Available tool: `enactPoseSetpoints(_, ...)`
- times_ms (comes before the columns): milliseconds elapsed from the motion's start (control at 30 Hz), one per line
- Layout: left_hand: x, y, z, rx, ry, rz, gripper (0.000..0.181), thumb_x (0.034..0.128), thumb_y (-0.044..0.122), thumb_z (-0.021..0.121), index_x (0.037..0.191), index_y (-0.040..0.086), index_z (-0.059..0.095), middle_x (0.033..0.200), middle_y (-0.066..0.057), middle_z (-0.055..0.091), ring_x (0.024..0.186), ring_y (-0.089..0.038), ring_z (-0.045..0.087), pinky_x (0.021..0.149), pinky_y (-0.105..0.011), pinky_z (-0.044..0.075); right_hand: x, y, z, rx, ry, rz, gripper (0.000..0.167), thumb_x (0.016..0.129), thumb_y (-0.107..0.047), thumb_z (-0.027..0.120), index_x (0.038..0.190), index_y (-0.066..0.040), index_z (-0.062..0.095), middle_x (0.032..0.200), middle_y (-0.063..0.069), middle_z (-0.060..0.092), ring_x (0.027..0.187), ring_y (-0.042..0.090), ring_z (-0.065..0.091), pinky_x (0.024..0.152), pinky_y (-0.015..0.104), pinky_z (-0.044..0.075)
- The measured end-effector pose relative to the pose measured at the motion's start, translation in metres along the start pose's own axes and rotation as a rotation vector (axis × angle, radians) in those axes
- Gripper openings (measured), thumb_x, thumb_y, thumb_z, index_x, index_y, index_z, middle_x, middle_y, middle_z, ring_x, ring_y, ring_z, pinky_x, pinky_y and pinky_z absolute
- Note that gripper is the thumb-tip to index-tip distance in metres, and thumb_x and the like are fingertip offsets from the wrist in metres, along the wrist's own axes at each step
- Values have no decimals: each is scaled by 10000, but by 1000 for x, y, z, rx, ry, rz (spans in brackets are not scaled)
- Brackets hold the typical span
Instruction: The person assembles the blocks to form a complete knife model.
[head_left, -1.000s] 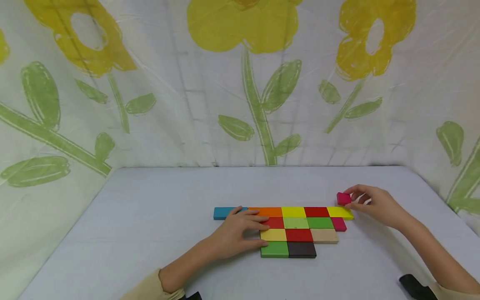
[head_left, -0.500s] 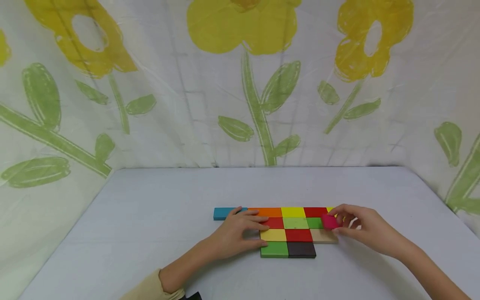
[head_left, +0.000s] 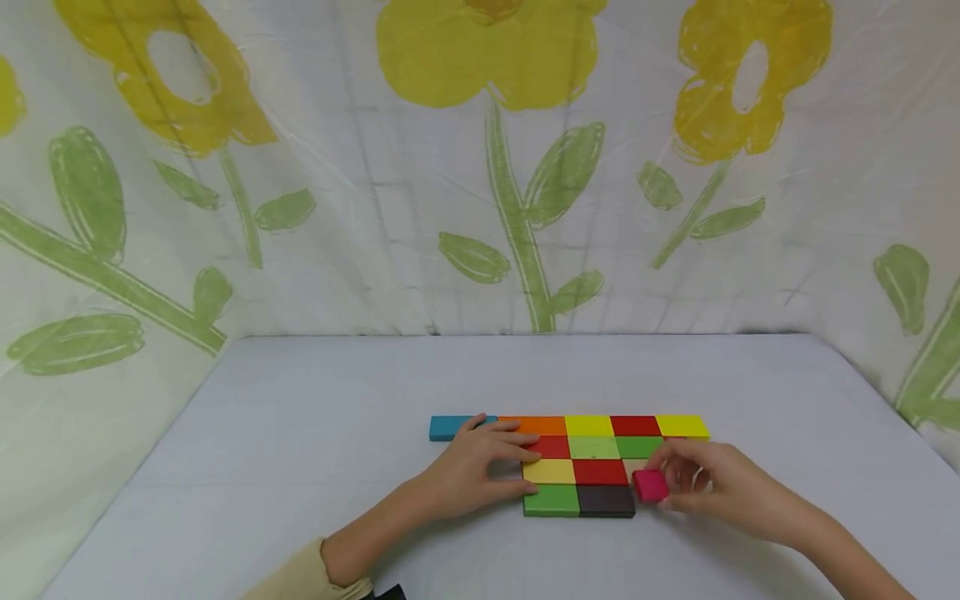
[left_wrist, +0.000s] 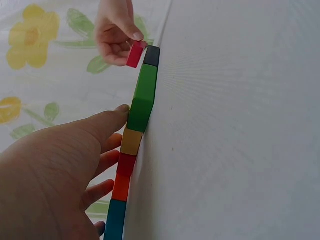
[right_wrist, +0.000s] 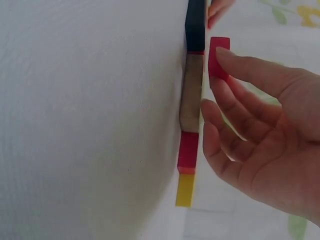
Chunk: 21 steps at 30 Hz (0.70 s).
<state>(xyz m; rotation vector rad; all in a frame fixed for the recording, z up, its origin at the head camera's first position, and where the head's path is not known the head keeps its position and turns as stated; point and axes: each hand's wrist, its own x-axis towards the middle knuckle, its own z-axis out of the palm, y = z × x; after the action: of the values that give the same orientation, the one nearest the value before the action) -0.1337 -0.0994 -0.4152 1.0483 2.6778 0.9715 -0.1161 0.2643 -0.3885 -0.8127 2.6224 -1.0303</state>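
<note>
Between thumb and fingers my right hand [head_left: 731,490] pinches a small pink block [head_left: 650,486], held just above the table by the right end of the black block [head_left: 606,502]. In the right wrist view the pink block [right_wrist: 219,57] is raised off the row, near the plain wooden block [right_wrist: 191,92]. My left hand [head_left: 471,468] rests along the left side of the flat block layout, its fingertips on the red block [head_left: 549,447], the yellow block [head_left: 549,472] and the green block [head_left: 551,501]. In the head view my right hand hides much of the wooden block.
Blue [head_left: 447,428], orange [head_left: 532,426], yellow, and red blocks form the back row, flush together. Shorter rows lie in front of it, stepping in on the right. The white table [head_left: 300,392] ends at a flower-printed curtain [head_left: 352,208].
My right hand has brought the pink block from behind the right end of the back row toward the front, beside the black block. The left hand has stayed in place.
</note>
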Motion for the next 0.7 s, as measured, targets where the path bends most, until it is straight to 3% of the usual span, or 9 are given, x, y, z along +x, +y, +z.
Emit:
enactPoseSetpoints(200, 0, 0, 0, -4, -9, -11, 408, 951, 368, 800, 1313, 183, 768, 1464, 22, 655, 1474, -248, 497, 1238, -684, 204, 2, -3, 2, 35, -65, 43, 282, 852, -129, 870, 1070, -134, 691, 833, -126, 609, 767, 50, 567, 651, 223, 496)
enactPoseSetpoints(400, 0, 0, 0, -10, -8, -10, 406, 953, 365, 798, 1314, 181, 768, 1460, 22, 659, 1467, -248, 507, 1236, -684, 206, 2, -3, 6, 78, -82, 74, 311, 847, -157, 887, 1076, -116, 681, 829, -95, 608, 762, 64, 571, 645, 218, 514)
enactPoseSetpoints(700, 0, 1, 0, -6, -8, -11, 405, 953, 358, 798, 1315, 178, 767, 1463, 18, 657, 1469, -258, 505, 1236, -685, 204, 2, 0, 12, 57, -59, 0, 317, 854, -166, 885, 1073, -118, 660, 827, -146, 608, 729, 31, 552, 614, 212, 481)
